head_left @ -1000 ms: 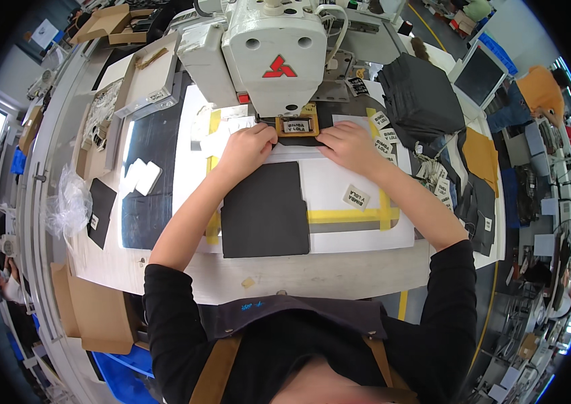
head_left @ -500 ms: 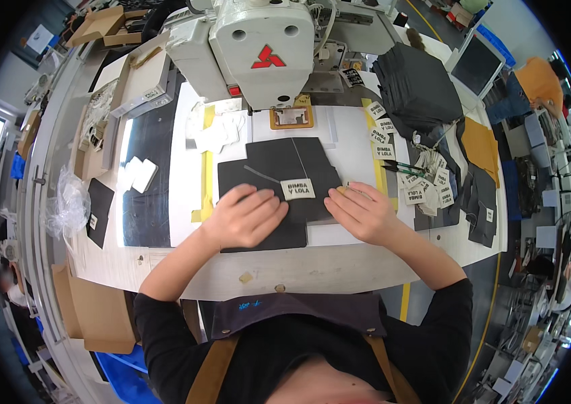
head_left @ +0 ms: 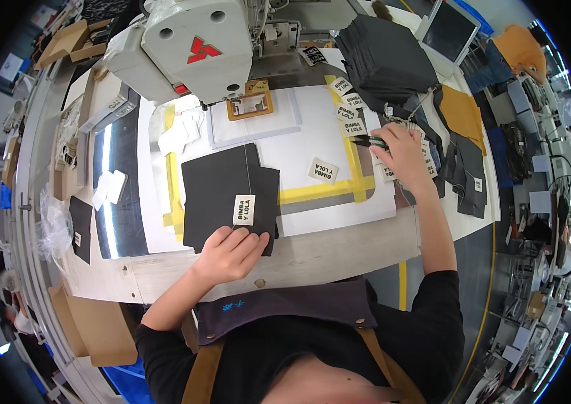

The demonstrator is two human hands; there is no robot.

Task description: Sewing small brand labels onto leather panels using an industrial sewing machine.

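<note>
A black fabric panel (head_left: 221, 178) lies below the sewing machine head (head_left: 194, 54), with a white printed label (head_left: 244, 210) on it. A thin thread runs across the panel from the machine side toward this label. My left hand (head_left: 231, 254) is closed on the panel's near edge, just below the label. At the right, my right hand (head_left: 403, 156) is closed around dark-and-green thread snips (head_left: 362, 141), whose blades point left; its fingers hide part of the handle. Loose white labels (head_left: 428, 158) lie beneath and beside that hand. Another loose label (head_left: 323, 171) sits right of the panel.
Yellow tape (head_left: 316, 193) frames part of the white work surface. A tall stack of black panels (head_left: 386, 57) stands at back right, beside orange-brown material (head_left: 462, 114). White pieces (head_left: 181, 132) lie left of centre. An open carton (head_left: 100, 326) sits below the table at left.
The panel has turned and shifted left, pulled nearer by my left hand. My right hand has left the panel and reached right to the snips. The loose label beside the panel now shows. My view has tilted.
</note>
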